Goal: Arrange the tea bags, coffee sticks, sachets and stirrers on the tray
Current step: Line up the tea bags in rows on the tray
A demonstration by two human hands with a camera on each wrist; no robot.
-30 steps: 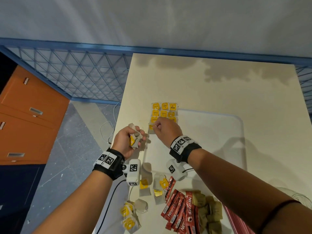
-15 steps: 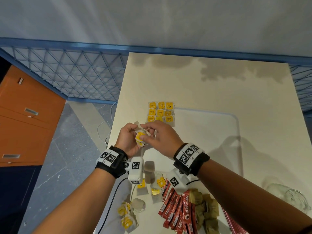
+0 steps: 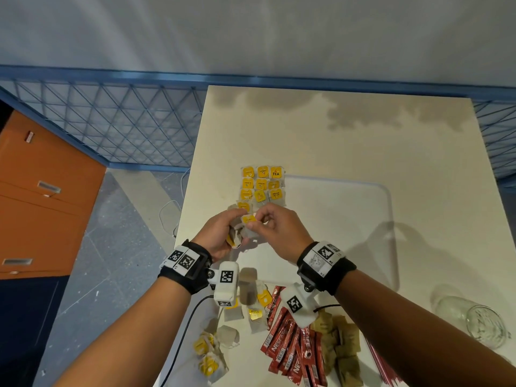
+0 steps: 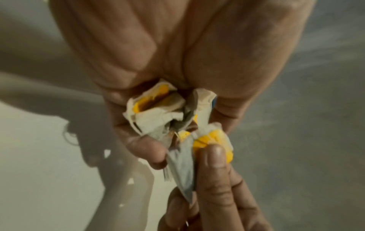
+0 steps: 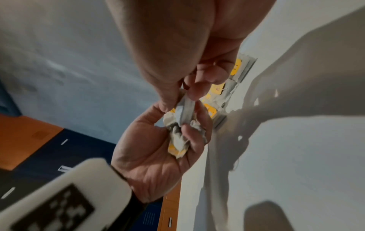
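Tea bag: pinched at frame centre (image 3: 249,222) between the right thumb and fingers, its yellow tag up; it touches the bunch in the left hand.
Bunch: several crumpled tea bags (image 4: 158,112) with yellow tags, held in the left palm.
Right hand: (image 3: 275,230) grip narrow, thumb and fingertips nipping the one bag's paper.
Left hand: (image 3: 220,236) grip curled round the bunch, palm turned inward.
Laid bags: rows of tea bags (image 3: 262,185) lie flat at the tray's upper left corner, just above the hands in the frame.
Tray: pale, rounded corners (image 3: 389,219), right of centre, on the counter.
Loose bags: more tea bags (image 3: 209,356) on the counter at lower centre-left, off the tray.
Coffee sticks: red (image 3: 290,347), heaped at lower centre.
Sachets: brown (image 3: 343,347), just right of the sticks.
Stirrers: red bundle (image 3: 382,364) at the bottom edge, part hidden by the right forearm.
Jar: clear glass (image 3: 474,322) at lower right.
Counter: cream (image 3: 335,135).
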